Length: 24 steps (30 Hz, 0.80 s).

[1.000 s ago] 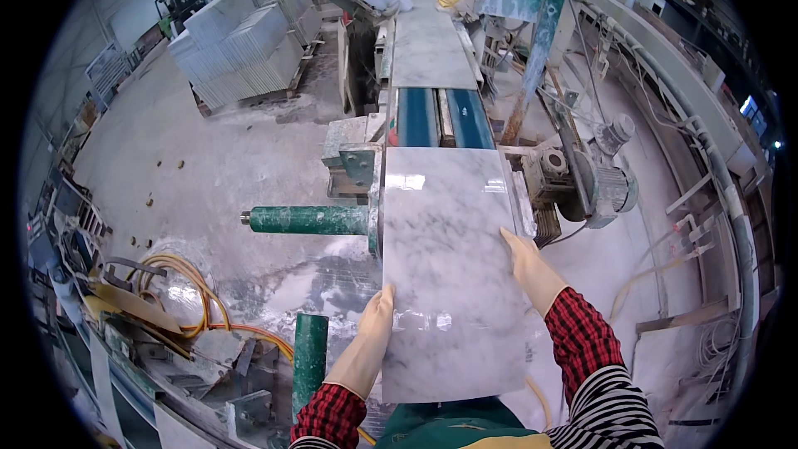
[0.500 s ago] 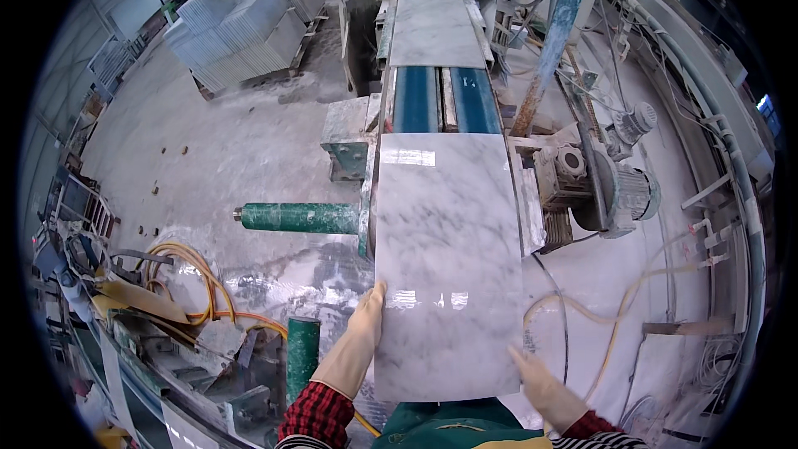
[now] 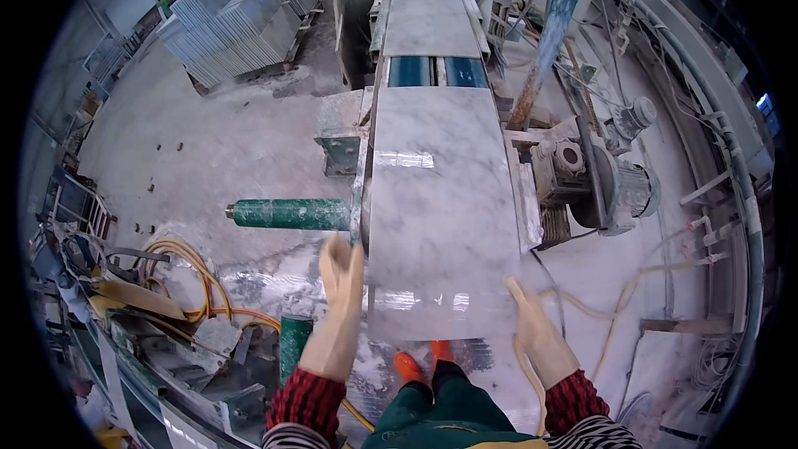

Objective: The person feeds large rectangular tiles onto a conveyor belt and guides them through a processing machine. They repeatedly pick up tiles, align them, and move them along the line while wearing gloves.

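A white marble slab (image 3: pixel 440 208) with grey veining lies flat on the conveyor, its near end overhanging toward me. My left hand (image 3: pixel 339 303), in a cream rubber glove, is just left of the slab's edge, apart from it, thumb and fingers spread. At the right edge near the slab's front corner is my right hand (image 3: pixel 539 324), gloved alike. One stretched digit reaches the edge there; its other fingers are mostly hidden. Beyond the slab, blue belts (image 3: pixel 409 71) show in a narrow gap before a second marble slab (image 3: pixel 431 21).
Left of the conveyor, a green roller (image 3: pixel 289 214) sticks out sideways, and a green post (image 3: pixel 295 345) stands nearer me. A motor (image 3: pixel 628 187) is mounted at right. Hoses (image 3: pixel 199 274) lie at left; stacked slabs (image 3: pixel 241 21) stand far left. Orange boots (image 3: pixel 409 367) show below the slab.
The near slab has slid away from me, narrowing the belt gap. My left hand has come off its edge and opened outward; my right hand has moved forward along the right edge.
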### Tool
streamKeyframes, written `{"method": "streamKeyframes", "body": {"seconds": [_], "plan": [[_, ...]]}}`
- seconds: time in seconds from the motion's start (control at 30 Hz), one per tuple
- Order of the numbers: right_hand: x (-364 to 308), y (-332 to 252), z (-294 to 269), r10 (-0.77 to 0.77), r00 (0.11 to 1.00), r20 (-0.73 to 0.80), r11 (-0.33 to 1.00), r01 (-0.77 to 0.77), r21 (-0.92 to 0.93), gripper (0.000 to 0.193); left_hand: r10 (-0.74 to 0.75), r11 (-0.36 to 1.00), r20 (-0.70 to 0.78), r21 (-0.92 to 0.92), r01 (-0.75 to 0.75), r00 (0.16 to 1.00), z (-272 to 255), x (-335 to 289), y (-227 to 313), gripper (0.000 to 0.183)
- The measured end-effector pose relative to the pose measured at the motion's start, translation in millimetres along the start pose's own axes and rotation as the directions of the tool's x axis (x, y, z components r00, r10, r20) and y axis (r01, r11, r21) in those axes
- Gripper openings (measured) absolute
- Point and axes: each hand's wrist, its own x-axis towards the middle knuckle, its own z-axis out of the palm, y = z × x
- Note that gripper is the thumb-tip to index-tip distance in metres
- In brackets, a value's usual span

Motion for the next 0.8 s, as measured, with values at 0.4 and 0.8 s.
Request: {"method": "streamKeyframes", "body": {"seconds": [0.4,0.8], "plan": [[-52,-19,38,0.656,0.717,0.236,0.497,-0.645,0.58,0.078,-0.301,0.807,0.514,-0.312,0.501,0.803,-39,-125,-84,0.057],[41,-15,57,0.633,0.758,0.157,0.483,-0.544,0.686,0.077,-0.195,0.804,0.505,-0.409,0.432,0.841,2,-31,-52,0.044]]}}
